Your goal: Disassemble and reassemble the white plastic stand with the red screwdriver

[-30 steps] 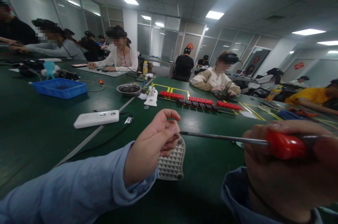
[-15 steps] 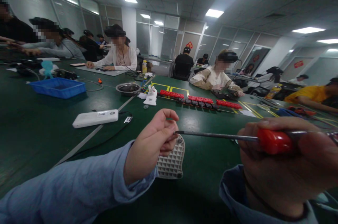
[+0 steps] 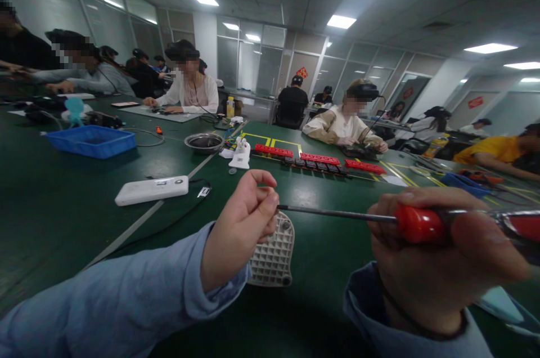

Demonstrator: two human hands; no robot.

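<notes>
My right hand is wrapped round the red and black handle of a screwdriver, whose long dark shaft points left, nearly level. The screwdriver's tip meets the fingertips of my left hand. Thumb and fingers are pinched together there, and whatever lies between them is hidden or too small to make out. Below and partly behind the left hand rests a pale plastic base with a grid of ribs and dark round spots at its corners.
A white oblong device with a cable lies on the green table at left. Beyond are a blue tray, a metal bowl, a white figure-like part and red strips. Several people sit around.
My right hand and the screwdriver have shifted left and slightly up. My left hand has moved a little up with its pinch kept; the ribbed base stays put.
</notes>
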